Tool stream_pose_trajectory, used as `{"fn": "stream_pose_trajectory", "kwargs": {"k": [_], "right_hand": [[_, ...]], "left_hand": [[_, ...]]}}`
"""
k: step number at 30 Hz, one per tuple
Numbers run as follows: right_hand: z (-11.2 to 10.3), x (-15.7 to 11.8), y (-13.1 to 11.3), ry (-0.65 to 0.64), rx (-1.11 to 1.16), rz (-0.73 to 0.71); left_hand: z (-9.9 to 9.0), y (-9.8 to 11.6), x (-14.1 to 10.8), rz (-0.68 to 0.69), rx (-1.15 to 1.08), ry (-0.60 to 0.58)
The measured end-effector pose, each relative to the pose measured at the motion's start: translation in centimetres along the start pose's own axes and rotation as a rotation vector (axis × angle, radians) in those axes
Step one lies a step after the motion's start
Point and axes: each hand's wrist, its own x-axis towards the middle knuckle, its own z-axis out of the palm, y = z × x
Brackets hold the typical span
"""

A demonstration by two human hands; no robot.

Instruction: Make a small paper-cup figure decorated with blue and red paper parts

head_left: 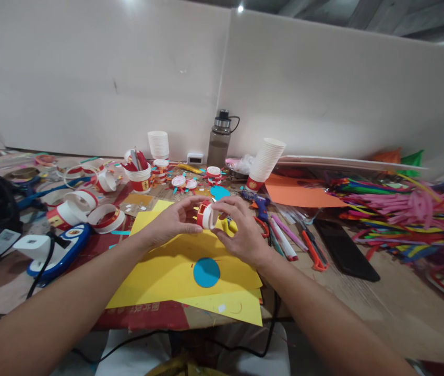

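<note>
Between both hands, above yellow paper, is a short cut-down paper cup piece (207,216), red and white with small yellow bits on its left side. My left hand (178,222) has its thumb and fingers closed on the left edge of this piece. From the other side, my right hand (241,230) pinches it with thumb and fingertips. A small pale tip pokes up by the right fingers, too small to name. Below them, a blue paper circle (206,272) lies flat on the yellow paper (151,277). Yellow-handled scissors (229,225) are partly hidden behind my right hand.
Cut cup rings (106,218) and a blue power strip (76,245) lie left. Behind stand a bottle (219,143), stacked paper cups (265,162) and finished cup pieces (180,181). Rightward are a glue gun (261,204), markers (283,237), a phone (345,249) and pipe cleaners (409,209).
</note>
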Motion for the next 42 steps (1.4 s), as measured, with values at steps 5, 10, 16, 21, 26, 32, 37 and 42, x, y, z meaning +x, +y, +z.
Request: {"fn": "stream_pose_trajectory", "kwargs": {"k": [5, 10, 16, 21, 26, 32, 37, 42], "right_hand": [[0.1, 0.0, 0.2, -0.017, -0.018, -0.053], [0.1, -0.1, 0.6, -0.037, -0.039, -0.076], [0.2, -0.3, 0.5, -0.044, -0.059, -0.048], [0.7, -0.3, 0.4, -0.068, -0.041, -0.012], [1.0, -0.4, 0.9, -0.035, -0.038, -0.031], [1.0, -0.5, 1.2, -0.023, -0.042, -0.063], [1.1, -0.5, 0.9, -0.039, -0.025, -0.029], [0.8, -0.2, 0.9, 0.025, 0.048, 0.138]], "left_hand": [[-0.2, 0.2, -0.1, -0.045, 0.046, -0.007], [-0.3, 0.8, -0.1, -0.099, 0.096, -0.034], [0.0, 1.5, -0.1, -0.134, 0.162, -0.023], [0.0, 1.6, -0.1, -0.173, 0.181, -0.032], [-0.1, 1.4, -0.2, -0.169, 0.188, -0.082], [0.8, 1.5, -0.4, -0.149, 0.179, -0.126], [3.2, 1.0, -0.7, -0.099, 0.215, 0.109], [3.8, 0.2, -0.5, -0.088, 0.260, 0.201]]}}
